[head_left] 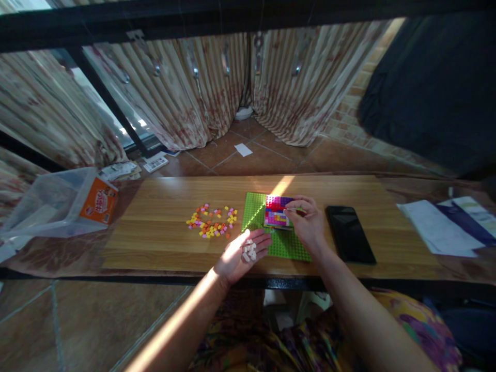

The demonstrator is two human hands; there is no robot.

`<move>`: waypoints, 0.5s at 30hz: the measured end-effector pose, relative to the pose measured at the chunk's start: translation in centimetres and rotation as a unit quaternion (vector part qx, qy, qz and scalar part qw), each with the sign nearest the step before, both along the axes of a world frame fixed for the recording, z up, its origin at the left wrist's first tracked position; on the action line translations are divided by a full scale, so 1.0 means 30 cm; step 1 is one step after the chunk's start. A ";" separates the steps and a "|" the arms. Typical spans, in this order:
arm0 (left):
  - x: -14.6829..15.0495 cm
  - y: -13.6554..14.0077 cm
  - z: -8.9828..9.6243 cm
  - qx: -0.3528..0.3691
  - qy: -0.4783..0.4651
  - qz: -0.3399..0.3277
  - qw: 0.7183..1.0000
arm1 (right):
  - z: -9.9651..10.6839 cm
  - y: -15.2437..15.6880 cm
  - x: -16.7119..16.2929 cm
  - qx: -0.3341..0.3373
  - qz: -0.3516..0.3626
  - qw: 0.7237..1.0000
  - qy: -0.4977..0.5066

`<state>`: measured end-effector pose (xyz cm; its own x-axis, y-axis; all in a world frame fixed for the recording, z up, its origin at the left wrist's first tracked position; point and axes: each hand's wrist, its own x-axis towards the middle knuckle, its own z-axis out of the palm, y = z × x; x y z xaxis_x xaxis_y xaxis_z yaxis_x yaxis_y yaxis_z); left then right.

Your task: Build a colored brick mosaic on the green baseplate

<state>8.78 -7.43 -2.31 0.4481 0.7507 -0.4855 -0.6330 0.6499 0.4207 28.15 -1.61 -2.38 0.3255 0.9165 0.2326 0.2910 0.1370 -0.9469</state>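
My left hand [245, 252] lies palm up, fingers stretched out, just in front of the green baseplate. Several small white bricks [250, 250] rest loose on its palm. The green baseplate [253, 209] is flat on the wooden board, and on it stands a brick build [276, 211] in pink, red, purple, blue and yellow. My right hand [308, 219] is at the build's right edge, thumb and forefinger pinched together. A tiny white piece, likely a brick, shows at those fingertips. The hand hides part of the build.
Left of the baseplate, loose orange, yellow and pink bricks [213, 222] are scattered on the wooden board [155, 227]. A black phone or tablet [351, 235] lies to the right, with papers [437, 227] beyond it. A clear plastic bin [58, 201] with an orange label stands at far left.
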 end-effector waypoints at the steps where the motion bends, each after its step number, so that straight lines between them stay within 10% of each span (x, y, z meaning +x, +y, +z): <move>1: 0.000 0.000 0.000 -0.001 0.000 0.001 1.000 | -0.005 0.001 -0.002 0.003 0.000 1.000 0.007; 12: 0.009 0.002 0.006 -0.018 -0.011 0.021 1.000 | 0.027 -0.058 -0.016 0.125 -0.021 0.980 -0.153; 15: 0.013 0.008 0.001 -0.024 -0.033 0.021 0.999 | 0.070 -0.118 -0.054 0.153 0.094 0.964 -0.197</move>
